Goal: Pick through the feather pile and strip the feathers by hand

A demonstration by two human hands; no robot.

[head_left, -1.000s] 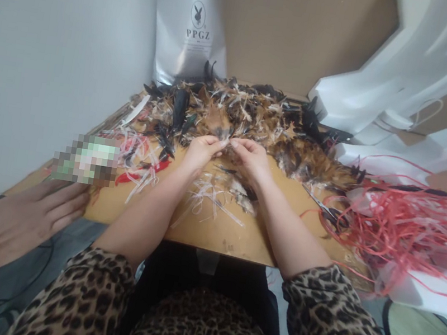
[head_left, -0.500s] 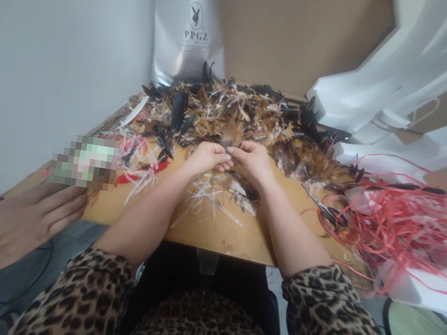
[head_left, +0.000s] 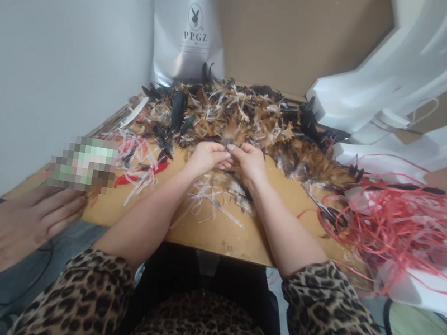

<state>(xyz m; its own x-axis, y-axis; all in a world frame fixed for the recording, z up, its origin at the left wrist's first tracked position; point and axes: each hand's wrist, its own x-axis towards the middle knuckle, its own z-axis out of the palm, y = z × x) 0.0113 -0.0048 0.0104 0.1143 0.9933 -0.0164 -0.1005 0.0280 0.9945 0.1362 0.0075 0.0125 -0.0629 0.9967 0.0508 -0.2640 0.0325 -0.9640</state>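
Note:
Pinched between my two hands is a small tuft of brown feathers (head_left: 234,132), its tips pointing away from me. My left hand (head_left: 209,157) is closed on its base, fingers curled. From the other side my right hand (head_left: 248,162) grips the same base with thumb and forefinger. Just beyond lies a heap of loose brown and black feathers (head_left: 216,107). Below my hands, white ties (head_left: 212,200) and a few pale feathers (head_left: 242,196) rest on the table (head_left: 232,242). Whether a tie is wound on the tuft is too small to tell.
Scissors (head_left: 322,203) lie right of my forearm, beside a tangle of red ribbon (head_left: 414,220). Brown feather bunches (head_left: 317,162) sit at the right. A silver bag (head_left: 185,59) stands behind. Another person's hand (head_left: 28,221) reaches in at the left, near a blurred-out item (head_left: 84,162).
My hands keep their pinch on the feather tuft with barely any shift. The other person's hand stays at the left edge of the table.

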